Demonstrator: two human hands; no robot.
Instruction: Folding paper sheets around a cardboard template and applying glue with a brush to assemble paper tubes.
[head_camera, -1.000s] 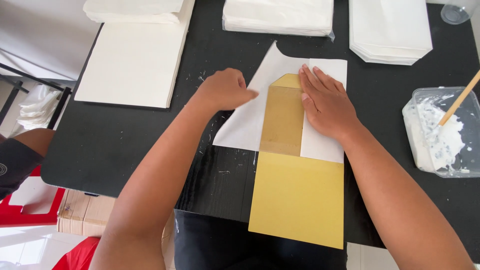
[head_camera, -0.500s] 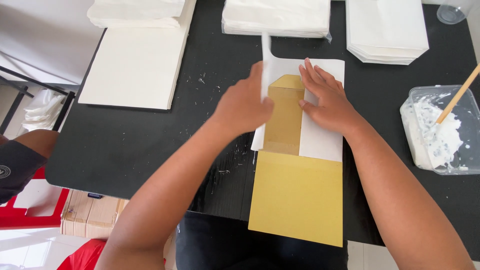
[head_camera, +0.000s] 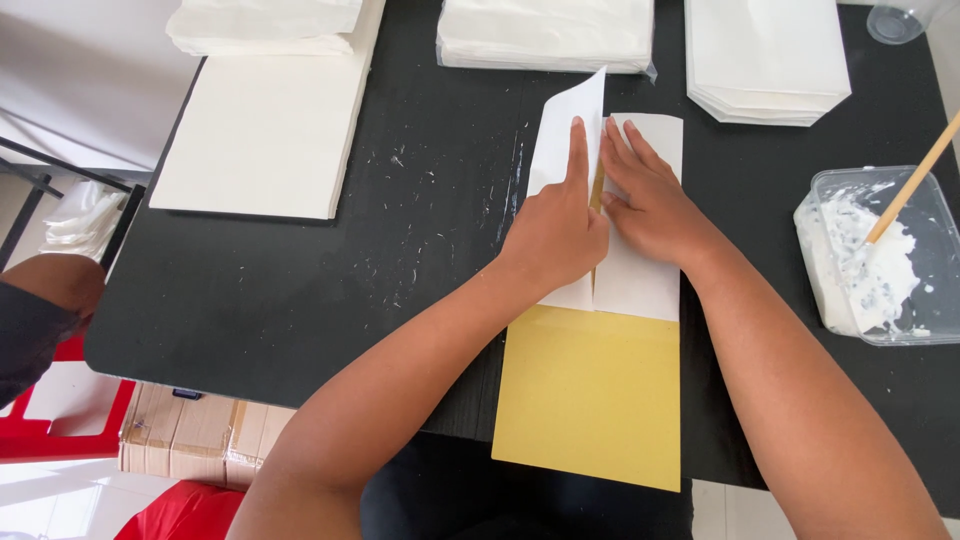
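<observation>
White paper sheet (head_camera: 640, 285) at frame centre folds over the yellow card (head_camera: 590, 400): left hand (head_camera: 555, 235) presses its flap flat-fingered, right hand (head_camera: 650, 200) lies open pinning the other, so crease along the card's edge.

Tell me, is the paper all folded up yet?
Not quite. The right flap already lies flat over the yellow card, under the right hand. The left hand is pressing the left flap down, and its top corner stands up off the card. The two flaps nearly meet in the middle. The lower part of the card is uncovered. Paste sits in the tub.
</observation>
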